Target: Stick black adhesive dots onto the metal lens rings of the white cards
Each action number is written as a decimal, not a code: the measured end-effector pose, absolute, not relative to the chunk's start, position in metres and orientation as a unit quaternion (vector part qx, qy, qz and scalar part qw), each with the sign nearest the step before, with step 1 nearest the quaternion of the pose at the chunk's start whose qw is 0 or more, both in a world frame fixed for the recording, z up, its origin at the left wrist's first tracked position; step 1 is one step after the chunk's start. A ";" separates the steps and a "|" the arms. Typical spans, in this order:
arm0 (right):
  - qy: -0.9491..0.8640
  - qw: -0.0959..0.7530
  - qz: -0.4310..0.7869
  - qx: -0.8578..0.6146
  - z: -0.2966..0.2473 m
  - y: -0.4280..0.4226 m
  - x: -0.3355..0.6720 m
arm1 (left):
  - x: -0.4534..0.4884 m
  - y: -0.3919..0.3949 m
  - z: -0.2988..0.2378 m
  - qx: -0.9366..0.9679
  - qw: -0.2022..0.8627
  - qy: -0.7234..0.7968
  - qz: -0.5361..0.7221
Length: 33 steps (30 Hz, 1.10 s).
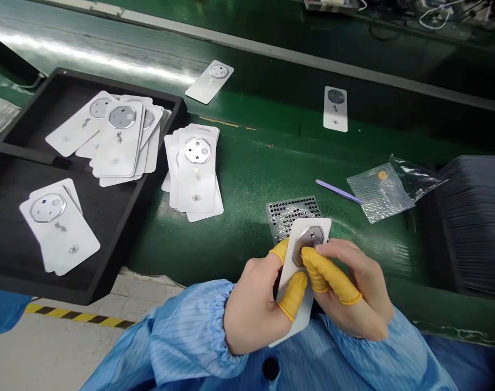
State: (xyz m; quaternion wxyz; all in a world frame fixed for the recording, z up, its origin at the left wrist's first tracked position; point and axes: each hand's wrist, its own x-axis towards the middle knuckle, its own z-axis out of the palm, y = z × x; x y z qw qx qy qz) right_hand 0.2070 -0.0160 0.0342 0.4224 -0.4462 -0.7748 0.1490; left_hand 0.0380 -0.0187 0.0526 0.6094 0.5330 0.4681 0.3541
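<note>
My left hand (257, 307) grips a white phone back panel (301, 319) by its edges, tilted upright in front of me. Yellow finger cots cover its thumb and a fingertip. At the panel's silver octagonal camera ring, my right hand (353, 288) has its fingers closed together, two of them in yellow cots, touching the ring; any small part between the fingertips is hidden. Just behind the panel lies a clear sheet of small black round pieces (294, 209), partly covered by it.
Loose stacks of similar panels (196, 179) lie left on the green bench, with more in a black divided tray (137, 217). Two single panels (336, 117) lie farther back. To the right are purple tweezers (339, 191), a bubble-wrap bag (381, 190) and a black bin (438, 233) of thin sheets.
</note>
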 end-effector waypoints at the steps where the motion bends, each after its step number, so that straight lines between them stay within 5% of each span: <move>1: -0.780 0.422 0.130 -0.442 0.034 -0.016 0.206 | 0.038 -0.019 0.052 0.533 0.609 0.467 0.356; 22: -0.789 0.454 0.069 -0.408 0.030 -0.020 0.200 | 0.038 -0.022 0.058 0.557 0.602 0.420 0.389; 29: -0.849 0.351 0.094 -0.383 0.037 -0.019 0.199 | 0.036 -0.021 0.051 0.558 0.592 0.448 0.371; 33: -0.824 0.392 0.126 -0.389 0.033 -0.024 0.201 | 0.037 -0.022 0.050 0.571 0.589 0.414 0.394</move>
